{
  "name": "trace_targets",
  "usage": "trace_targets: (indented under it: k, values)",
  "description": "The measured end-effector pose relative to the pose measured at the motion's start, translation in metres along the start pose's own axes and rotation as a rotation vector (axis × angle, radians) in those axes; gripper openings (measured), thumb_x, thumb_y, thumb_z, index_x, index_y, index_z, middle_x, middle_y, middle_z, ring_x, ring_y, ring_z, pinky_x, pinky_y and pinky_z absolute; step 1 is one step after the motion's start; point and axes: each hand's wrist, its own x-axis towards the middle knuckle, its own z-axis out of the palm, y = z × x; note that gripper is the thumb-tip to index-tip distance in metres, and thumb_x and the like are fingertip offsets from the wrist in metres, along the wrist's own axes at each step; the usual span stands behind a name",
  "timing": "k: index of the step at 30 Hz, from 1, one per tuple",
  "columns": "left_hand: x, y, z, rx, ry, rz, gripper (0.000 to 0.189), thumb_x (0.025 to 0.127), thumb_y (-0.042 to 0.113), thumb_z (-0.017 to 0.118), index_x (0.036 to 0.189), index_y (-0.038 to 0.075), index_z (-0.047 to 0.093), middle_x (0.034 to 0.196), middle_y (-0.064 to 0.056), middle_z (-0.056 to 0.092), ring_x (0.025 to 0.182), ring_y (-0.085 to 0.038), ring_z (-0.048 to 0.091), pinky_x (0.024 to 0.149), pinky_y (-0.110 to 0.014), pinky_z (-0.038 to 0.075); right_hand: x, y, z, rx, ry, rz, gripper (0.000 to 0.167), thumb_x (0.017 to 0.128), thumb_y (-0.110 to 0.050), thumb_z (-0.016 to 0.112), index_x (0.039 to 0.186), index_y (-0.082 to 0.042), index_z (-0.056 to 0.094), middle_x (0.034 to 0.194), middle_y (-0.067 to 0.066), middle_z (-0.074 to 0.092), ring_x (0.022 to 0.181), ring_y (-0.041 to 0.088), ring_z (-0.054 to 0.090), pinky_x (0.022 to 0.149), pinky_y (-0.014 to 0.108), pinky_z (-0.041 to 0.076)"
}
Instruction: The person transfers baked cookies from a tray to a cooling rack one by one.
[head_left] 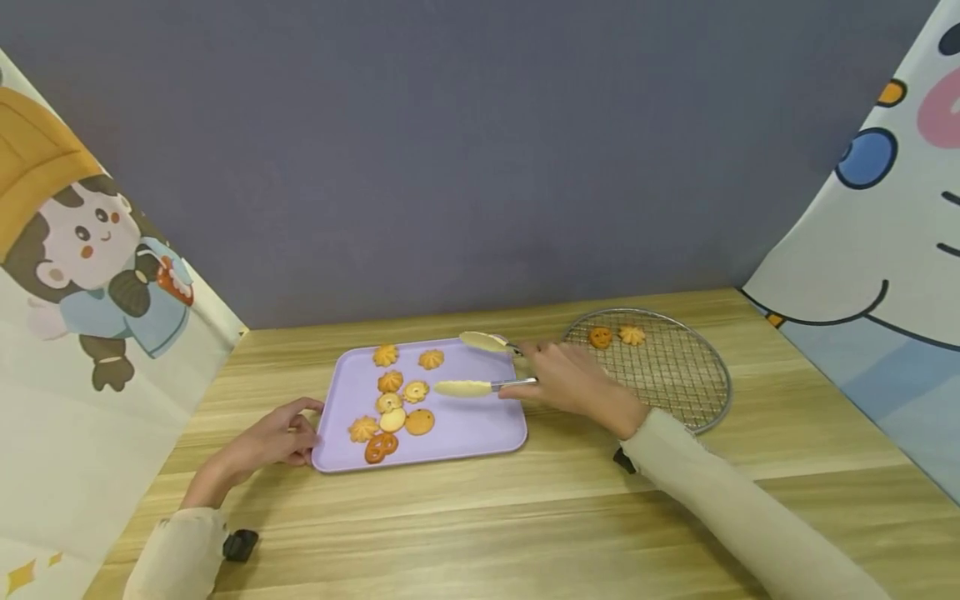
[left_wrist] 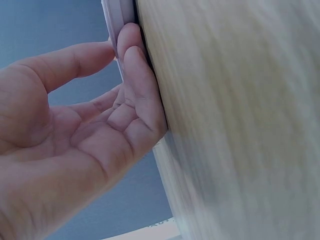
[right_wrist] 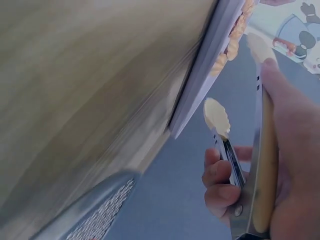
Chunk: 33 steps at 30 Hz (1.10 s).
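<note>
A lilac tray (head_left: 480, 429) lies on the table with several cookies on its left half, among them a pretzel-shaped one (head_left: 381, 447) and a round one (head_left: 419, 422). My left hand (head_left: 266, 437) holds the tray's left rim; in the left wrist view the thumb (left_wrist: 90, 57) meets the rim while the other fingers curl against its side. Over the tray's right side, my right hand (head_left: 573, 379) grips metal tongs (right_wrist: 257, 180) with cream tips. The tong arms are spread apart, and nothing sits between the tips.
To the right of the tray lies a round wire rack (head_left: 675, 375), carrying a smiley-shaped cookie (head_left: 600, 337) and a flower-shaped cookie (head_left: 632, 335). A grey wall (head_left: 480, 167) rises behind the wooden table (head_left: 465, 525). Cartoon-printed panels stand at both sides.
</note>
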Motion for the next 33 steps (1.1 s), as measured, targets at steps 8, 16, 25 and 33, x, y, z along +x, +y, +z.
trace_targets:
  k: [8, 16, 25, 33]
  values:
    - [0.002, 0.002, 0.001, 0.005, 0.003, -0.002, 0.057, 0.094, 0.005, 0.061, 0.141, -0.009, 0.034, 0.089, -0.014, 0.058, 0.076, -0.023, 0.062, 0.066, -0.032, 0.056, 0.023, -0.009, 0.01, 0.019, -0.039, 0.0, 0.071, 0.083, -0.067, 0.065, 0.118, -0.006, 0.068, 0.053, -0.006, 0.044, 0.041, 0.005, 0.035, 0.035, 0.021, 0.028]
    - [0.002, 0.002, 0.001, 0.018, 0.006, 0.005, 0.057, 0.093, 0.005, 0.062, 0.14, -0.01, 0.034, 0.088, -0.014, 0.058, 0.076, -0.022, 0.062, 0.066, -0.031, 0.056, 0.043, -0.025, 0.012, 0.043, -0.097, 0.03, 0.058, 0.081, -0.062, 0.072, 0.092, -0.005, 0.068, 0.059, -0.002, 0.05, 0.048, 0.01, 0.044, 0.042, 0.025, 0.038]
    - [0.001, -0.002, 0.001, 0.007, 0.004, 0.007, 0.055, 0.094, 0.004, 0.06, 0.14, -0.01, 0.034, 0.089, -0.014, 0.058, 0.076, -0.022, 0.062, 0.065, -0.031, 0.056, 0.056, -0.038, 0.011, 0.058, -0.153, 0.039, 0.045, 0.085, -0.053, 0.074, 0.085, -0.009, 0.065, 0.063, -0.002, 0.051, 0.053, 0.01, 0.044, 0.046, 0.025, 0.038]
    - [0.001, 0.001, 0.001, 0.02, 0.008, 0.011, 0.054, 0.094, 0.005, 0.061, 0.139, -0.008, 0.035, 0.089, -0.014, 0.058, 0.076, -0.023, 0.061, 0.066, -0.031, 0.055, 0.051, -0.028, 0.012, 0.081, -0.102, 0.027, 0.043, 0.084, -0.052, 0.074, 0.094, -0.01, 0.072, 0.062, -0.003, 0.054, 0.051, 0.009, 0.044, 0.045, 0.025, 0.038]
